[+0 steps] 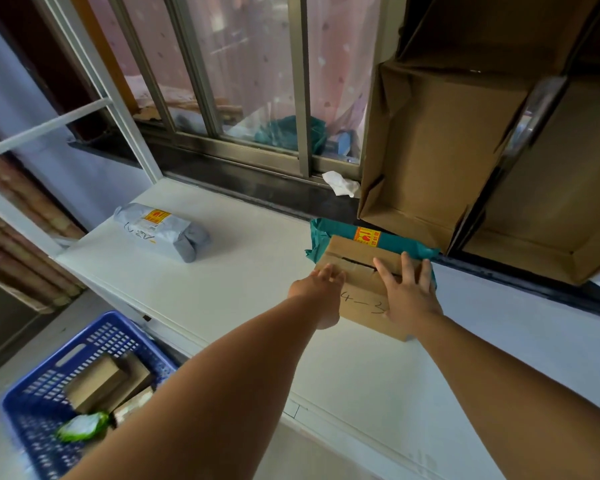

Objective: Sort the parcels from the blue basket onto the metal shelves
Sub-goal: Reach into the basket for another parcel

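Both hands on a cardboard box at centre right of the frame, on the white shelf.

The box, marked "4-3", lies flat. Its long axis seems to run up the frame towards the window, with its far end touching a teal parcel that lies crosswise. The right hand presses flat on the top with its fingers spread. The left hand rests outstretched against the left side. A grey parcel lies well apart at centre left, and the blue basket sits at lower left.

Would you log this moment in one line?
left hand, right hand: on cardboard box | shelf: box by green parcel | blue basket: parcels remain
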Motion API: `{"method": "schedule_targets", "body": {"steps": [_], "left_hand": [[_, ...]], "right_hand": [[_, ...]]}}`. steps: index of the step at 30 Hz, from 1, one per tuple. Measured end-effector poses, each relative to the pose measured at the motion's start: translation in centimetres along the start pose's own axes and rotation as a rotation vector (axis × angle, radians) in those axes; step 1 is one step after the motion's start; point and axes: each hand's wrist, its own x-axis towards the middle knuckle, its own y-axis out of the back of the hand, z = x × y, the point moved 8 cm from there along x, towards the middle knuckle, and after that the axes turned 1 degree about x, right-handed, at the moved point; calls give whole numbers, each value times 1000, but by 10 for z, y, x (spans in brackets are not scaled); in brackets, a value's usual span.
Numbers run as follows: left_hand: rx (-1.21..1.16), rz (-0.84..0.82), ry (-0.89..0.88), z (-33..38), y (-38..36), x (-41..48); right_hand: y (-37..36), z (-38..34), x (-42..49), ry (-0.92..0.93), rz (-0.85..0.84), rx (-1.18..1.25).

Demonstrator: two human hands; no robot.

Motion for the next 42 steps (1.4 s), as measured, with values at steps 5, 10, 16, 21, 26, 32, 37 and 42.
{"method": "schedule_targets", "body": {"steps": [5,10,16,21,26,32,37,42], "left_hand": [[139,31,78,-7,1,5],[26,53,69,-18,-3,0],[42,77,42,-48,-18,-37],[38,-76,69,-98,-50,-79],[-15,-63,179,-176,-67,-122],[-111,-52,349,-294,-89,-188],[-159,-98,490,-389,-116,-254],[-340,-79,691,-475,-150,-322]], "right_hand": [[-3,1,-5,-94,52,8],[4,-13,-23,-84,78,-103],[4,-93,-57,293,89,6],[-30,-148,-74,230,-425,108],[-20,-226,-86,259,-479,81],[-18,-338,-107,371,-505,-49],[-19,-438,-125,512,-493,-224],[-25,-537,-136,680,-478,-341]]}}
